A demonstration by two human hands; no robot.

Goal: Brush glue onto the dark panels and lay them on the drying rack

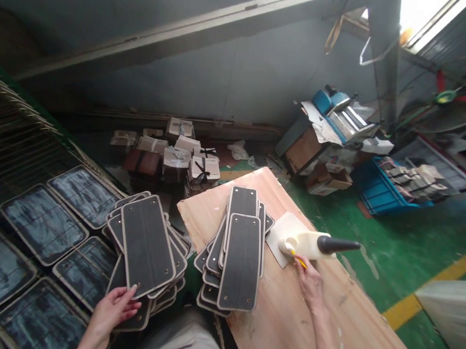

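Observation:
My left hand (114, 311) grips the near end of the top black rectangular panel (147, 246) on a loose pile of such panels at the left. My right hand (309, 279) is closed on a thin yellow-handled brush (297, 258) whose tip rests on a white sheet (283, 233), beside a lying white glue bottle (313, 244) with a black nozzle. A second stack of black panels (239, 259) sits on the wooden board (299, 340) between my hands.
Glue-coated panels (43, 223) lie spread on a wire rack at the left. Tied bundles (182, 160) sit on the floor behind. A blue crate (376, 189), a machine (341, 115) and a fan (456, 95) stand at the back right. The floor is green with a yellow line (432, 288).

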